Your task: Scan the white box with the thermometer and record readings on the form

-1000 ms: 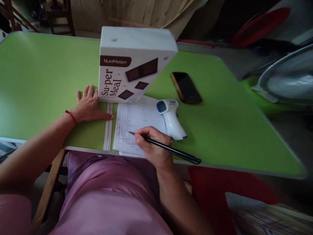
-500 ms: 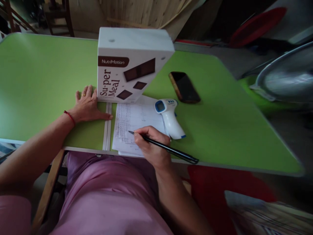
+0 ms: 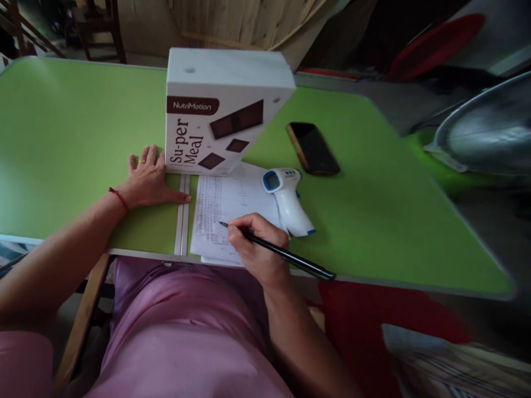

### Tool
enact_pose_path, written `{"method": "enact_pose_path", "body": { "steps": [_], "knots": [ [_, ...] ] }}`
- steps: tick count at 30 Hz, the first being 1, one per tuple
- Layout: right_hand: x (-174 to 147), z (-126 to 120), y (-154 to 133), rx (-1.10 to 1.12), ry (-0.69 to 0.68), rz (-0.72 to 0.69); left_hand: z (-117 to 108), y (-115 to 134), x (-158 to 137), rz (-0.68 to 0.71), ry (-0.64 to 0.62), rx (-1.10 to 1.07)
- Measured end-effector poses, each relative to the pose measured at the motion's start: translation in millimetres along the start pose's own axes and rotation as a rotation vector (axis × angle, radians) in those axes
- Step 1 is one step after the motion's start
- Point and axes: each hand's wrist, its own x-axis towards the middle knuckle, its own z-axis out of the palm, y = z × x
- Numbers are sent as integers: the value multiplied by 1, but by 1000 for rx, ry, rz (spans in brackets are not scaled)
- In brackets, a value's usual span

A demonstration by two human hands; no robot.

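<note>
My right hand (image 3: 263,249) grips a black pen (image 3: 290,256), its tip at the handwriting on a sheet of paper (image 3: 232,204). More paper edges show beneath that sheet. Flat on the green table, my left hand (image 3: 150,179) has its fingers spread, with the thumb reaching over the metal seam. Just beyond it stands a white NutriMotion box (image 3: 232,66), upright at the far end of the paper. A white and blue infrared thermometer (image 3: 290,204) lies partly on the paper's right edge, close to my right hand.
A dark phone (image 3: 313,148) lies on the green table (image 3: 394,221), right of the box. Beyond the table's right edge are a large metal basin (image 3: 489,124) and something bright green. A red seat (image 3: 373,326) is below the near edge; a wooden chair (image 3: 99,33) stands behind.
The pen tip has shifted very slightly to the right on the paper, with my right hand almost in place. My left hand and the other things stay where they were.
</note>
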Motion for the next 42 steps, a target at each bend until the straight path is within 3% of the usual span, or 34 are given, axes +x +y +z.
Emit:
{"method": "enact_pose_path", "body": {
  "steps": [6,12,25,42],
  "knots": [
    [1,-1,-2,3,-17,31,0,-1,0,-1,-2,3],
    [-1,-1,-1,-34,81,99,1,-3,0,26,19,-4],
    [-2,1,1,5,35,68,1,-4,0,25,19,-7],
    [-1,-1,0,-56,31,126,1,-6,1,37,24,-34]
  ]
}}
